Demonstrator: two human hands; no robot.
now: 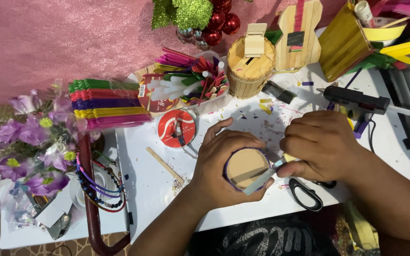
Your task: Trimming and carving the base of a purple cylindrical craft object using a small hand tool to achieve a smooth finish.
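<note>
A white counter [167, 199], littered with coloured scraps, carries everything here. At its back left lies a stack of coloured craft sticks [105, 103] in green, red, purple, yellow and pink layers, with purple artificial flowers [29, 142] to the left of it. Toward the back stand a stick-built round barrel [250, 66], a stick-built guitar [302, 38] and a yellow stick box [342, 42], and a black glue gun [354, 100] lies at the right. The left hand [224, 166] is closed around a small round container with a purple edge and a tan cardboard face [245, 167], holding it near the front middle of the counter, face up toward the camera. The right hand [321, 144] is closed, pinching a pale grey craft stick [262, 180] that lies slanted across the container's lower right rim (touching it, as far as one can tell). Black-handled scissors [307, 194] rest just below the right hand, a red ribbon spool [177, 128] sits behind the left hand, and a plain wooden stick [164, 165] lies to its left.
</note>
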